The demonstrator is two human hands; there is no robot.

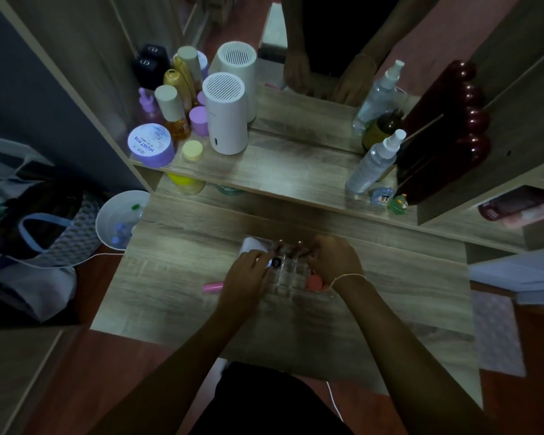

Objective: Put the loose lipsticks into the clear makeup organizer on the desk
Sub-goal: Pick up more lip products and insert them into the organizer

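The clear makeup organizer (291, 274) stands on the wooden desk (176, 277) between my two hands. My left hand (248, 274) rests over its left side, fingers pinched on a dark-tipped lipstick (275, 262). My right hand (335, 262) covers the organizer's right side with fingers curled at the back slots, where several dark lipstick tops (299, 246) stick up; what it holds is hidden. A pink lipstick (212, 286) lies loose on the desk just left of my left hand. A coral round item (314, 282) sits in the organizer's front right.
A raised shelf behind holds a white cylindrical device (225, 114), a purple jar (151, 146), bottles, a spray bottle (374, 161) and two small figurines (388, 199) before a mirror. A white bin (120, 219) stands left of the desk. A white object (253, 246) lies behind the organizer.
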